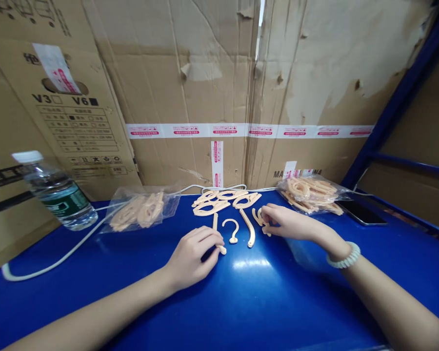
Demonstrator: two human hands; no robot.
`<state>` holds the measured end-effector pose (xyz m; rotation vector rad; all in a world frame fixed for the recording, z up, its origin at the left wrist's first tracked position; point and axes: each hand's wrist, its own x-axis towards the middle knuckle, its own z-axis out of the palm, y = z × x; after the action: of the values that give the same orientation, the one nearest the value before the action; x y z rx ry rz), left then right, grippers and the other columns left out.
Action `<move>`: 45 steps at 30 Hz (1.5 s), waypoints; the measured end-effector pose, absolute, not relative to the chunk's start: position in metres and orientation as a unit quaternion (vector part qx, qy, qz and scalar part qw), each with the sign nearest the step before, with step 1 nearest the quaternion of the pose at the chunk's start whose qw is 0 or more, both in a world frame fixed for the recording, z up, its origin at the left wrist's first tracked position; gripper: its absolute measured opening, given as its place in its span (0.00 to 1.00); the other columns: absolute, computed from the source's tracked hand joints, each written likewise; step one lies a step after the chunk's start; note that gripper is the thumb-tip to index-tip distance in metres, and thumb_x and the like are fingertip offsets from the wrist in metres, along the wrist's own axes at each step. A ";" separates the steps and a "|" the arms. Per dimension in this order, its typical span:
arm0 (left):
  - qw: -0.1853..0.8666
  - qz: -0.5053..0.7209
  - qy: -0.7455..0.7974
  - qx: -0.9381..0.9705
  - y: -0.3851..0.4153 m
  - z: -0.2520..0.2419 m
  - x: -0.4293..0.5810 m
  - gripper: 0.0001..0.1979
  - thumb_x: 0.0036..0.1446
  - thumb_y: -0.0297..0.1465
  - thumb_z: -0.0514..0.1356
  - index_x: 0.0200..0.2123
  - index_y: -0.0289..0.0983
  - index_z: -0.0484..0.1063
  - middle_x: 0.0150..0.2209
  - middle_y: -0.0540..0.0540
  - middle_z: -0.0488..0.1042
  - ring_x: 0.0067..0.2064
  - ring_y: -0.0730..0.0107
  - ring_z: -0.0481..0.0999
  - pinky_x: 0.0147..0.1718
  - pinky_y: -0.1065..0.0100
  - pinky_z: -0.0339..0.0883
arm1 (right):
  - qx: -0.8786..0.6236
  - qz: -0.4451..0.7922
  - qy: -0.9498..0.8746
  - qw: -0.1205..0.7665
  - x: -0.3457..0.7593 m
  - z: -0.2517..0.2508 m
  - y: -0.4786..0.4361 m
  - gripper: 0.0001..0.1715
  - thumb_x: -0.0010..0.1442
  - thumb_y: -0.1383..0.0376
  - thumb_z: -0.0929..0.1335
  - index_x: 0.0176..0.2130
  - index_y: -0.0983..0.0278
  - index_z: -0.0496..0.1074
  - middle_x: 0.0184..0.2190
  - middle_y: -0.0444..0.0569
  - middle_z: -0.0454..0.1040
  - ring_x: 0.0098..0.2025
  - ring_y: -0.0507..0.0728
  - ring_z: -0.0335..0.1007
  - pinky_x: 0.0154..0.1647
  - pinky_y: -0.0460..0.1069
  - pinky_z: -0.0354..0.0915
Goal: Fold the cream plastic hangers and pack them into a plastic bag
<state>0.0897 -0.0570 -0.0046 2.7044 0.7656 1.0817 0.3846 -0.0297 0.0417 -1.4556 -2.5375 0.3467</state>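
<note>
My left hand is closed, thumb and fingers pinched around the lower end of a straight beige plastic hanger arm. Right of it a beige hanger hook lies flat, and beside that a curved hanger arm. My right hand has its fingers curled at a small cluster of beige hooks, thumb and forefinger pinching at them; the fingers partly hide these pieces. Behind both hands, several beige looped plastic parts are spread on the blue table.
A clear bag of beige parts lies at left, another bag at right beside a black phone. A water bottle leans at far left near a white cable. Cardboard walls the back; a blue frame stands right.
</note>
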 end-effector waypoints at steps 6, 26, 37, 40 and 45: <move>0.174 0.411 0.274 0.852 -0.055 -0.003 0.088 0.09 0.61 0.21 0.55 0.35 0.38 0.74 0.35 0.48 0.76 0.39 0.69 0.76 0.40 0.67 0.70 | -0.445 0.146 -0.852 0.234 0.375 0.036 -0.028 0.16 0.68 0.57 0.61 0.30 0.62 0.59 0.29 0.45 0.66 0.30 0.54 0.61 0.32 0.48 0.57; 0.134 0.382 0.241 0.882 -0.064 0.002 0.087 0.11 0.61 0.20 0.54 0.37 0.38 0.74 0.37 0.47 0.78 0.41 0.68 0.76 0.43 0.65 0.69 | -0.527 0.233 -0.635 0.515 0.415 -0.014 -0.005 0.25 0.61 0.47 0.62 0.23 0.61 0.59 0.18 0.40 0.56 0.21 0.50 0.51 0.20 0.46 0.48; -0.065 0.220 0.175 0.957 -0.053 -0.002 0.060 0.17 0.63 0.26 0.52 0.54 0.38 0.68 0.51 0.41 0.75 0.54 0.60 0.72 0.52 0.60 0.69 | -0.534 0.296 -0.590 0.528 0.394 -0.019 -0.017 0.27 0.58 0.44 0.62 0.22 0.61 0.59 0.16 0.39 0.54 0.18 0.49 0.48 0.17 0.46 0.46; -0.134 0.205 0.148 0.958 -0.057 -0.008 0.051 0.14 0.64 0.31 0.54 0.52 0.38 0.71 0.52 0.42 0.76 0.56 0.57 0.72 0.50 0.62 0.72 | -0.544 0.249 -0.630 0.496 0.386 -0.015 -0.031 0.27 0.62 0.47 0.62 0.22 0.62 0.61 0.19 0.41 0.57 0.22 0.51 0.52 0.22 0.46 0.51; -0.125 0.158 0.178 0.963 -0.066 0.005 0.052 0.18 0.61 0.24 0.52 0.54 0.37 0.70 0.55 0.41 0.74 0.57 0.55 0.72 0.52 0.59 0.72 | -0.535 0.240 -0.654 0.478 0.391 -0.008 -0.031 0.26 0.62 0.47 0.62 0.22 0.62 0.61 0.19 0.41 0.57 0.22 0.51 0.52 0.22 0.47 0.51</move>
<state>0.0525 -0.0661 0.0053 3.2925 0.6082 0.5399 0.3912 -0.0310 -0.0082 -1.3051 -1.5975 0.5851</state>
